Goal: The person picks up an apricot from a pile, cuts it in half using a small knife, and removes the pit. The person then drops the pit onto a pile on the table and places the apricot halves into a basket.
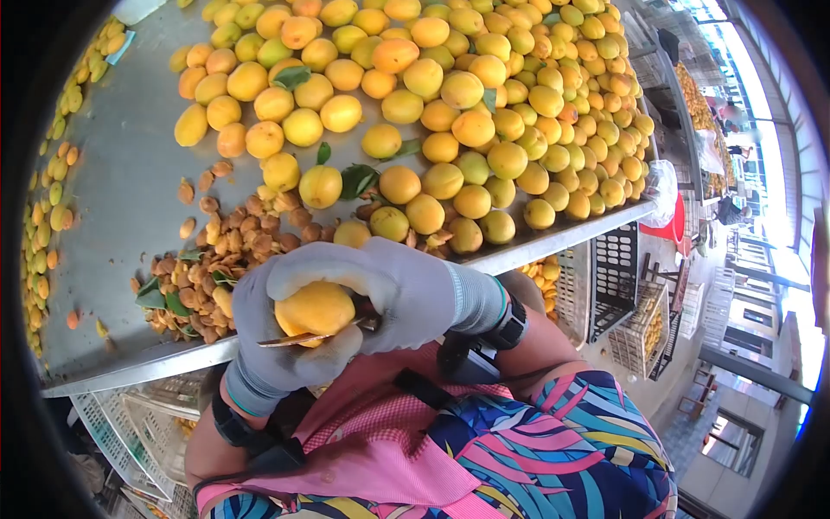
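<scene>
Both hands wear grey gloves and meet above the table's near edge. My left hand is wrapped round a yellow-orange apricot. My right hand is closed on a small knife, whose thin blade lies across the lower side of the apricot; most of its handle is hidden by the fingers. Just beyond my left hand lies a heap of brown pits with a few green leaves. Many whole apricots are piled behind and to the right of my right hand.
The metal table has a raised front rim. More fruit lies along its far left side. Plastic crates stand below at the right, and white crates at the lower left. Another fruit-laden table is farther right.
</scene>
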